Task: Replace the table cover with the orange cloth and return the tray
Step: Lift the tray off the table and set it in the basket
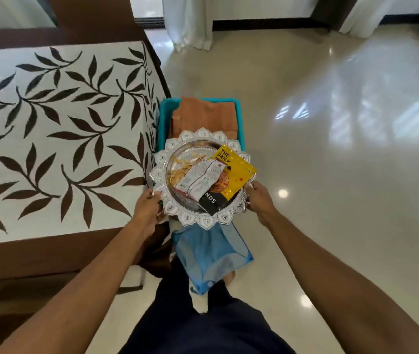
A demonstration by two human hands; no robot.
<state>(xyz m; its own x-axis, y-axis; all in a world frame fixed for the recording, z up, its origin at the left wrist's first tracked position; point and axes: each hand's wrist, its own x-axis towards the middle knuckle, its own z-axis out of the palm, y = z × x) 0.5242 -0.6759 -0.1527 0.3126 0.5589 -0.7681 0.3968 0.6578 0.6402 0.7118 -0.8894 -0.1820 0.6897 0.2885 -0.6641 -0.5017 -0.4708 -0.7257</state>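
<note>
Past your dark trousers (203, 333), your left hand (147, 203) and right hand (258, 198) grip opposite rims of the silver tray (204, 222). It carries snack packets (231, 172) over a teal bin (165, 111) holding the folded orange cloth (203, 116), beside the leaf-print cover (62, 129).

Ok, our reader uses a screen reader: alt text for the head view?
The left hand and right hand hold a silver tray of snack packets by its rim over a teal basket holding a folded orange cloth. A leaf-patterned table cover lies to the left.
</note>
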